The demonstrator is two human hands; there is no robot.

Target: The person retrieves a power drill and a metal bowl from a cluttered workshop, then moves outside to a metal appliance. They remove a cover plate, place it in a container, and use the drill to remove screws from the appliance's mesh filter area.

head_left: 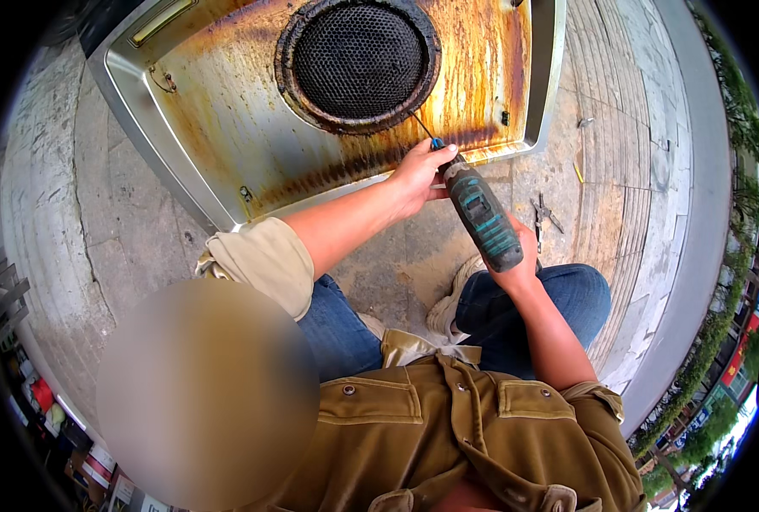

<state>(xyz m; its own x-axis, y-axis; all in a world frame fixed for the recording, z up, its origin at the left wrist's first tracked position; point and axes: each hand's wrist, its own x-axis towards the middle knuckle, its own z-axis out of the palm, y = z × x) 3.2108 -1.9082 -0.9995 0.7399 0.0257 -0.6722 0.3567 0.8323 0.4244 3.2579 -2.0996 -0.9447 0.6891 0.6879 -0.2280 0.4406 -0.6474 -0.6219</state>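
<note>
My right hand (pixel 523 252) is wrapped around the grip of a black and teal cordless drill (pixel 479 213), which points up and to the left. At the drill's front, my left hand (pixel 415 181) has its thumb and fingers closed around the long thin bit near its blue part (pixel 437 144). The bit's tip meets the lower right rim of a round black mesh cover (pixel 360 64), though contact is hard to confirm. That cover sits in a grease-stained metal range hood (pixel 217 141) lying on the ground. Brown streaks run across its panel.
Pliers (pixel 547 213) lie on the paving to the right of the drill, with a small yellow stick (pixel 578 172) farther off. My bent knees and shoes (pixel 454 299) are close below the hood. A hedge (pixel 711 328) runs along the far right.
</note>
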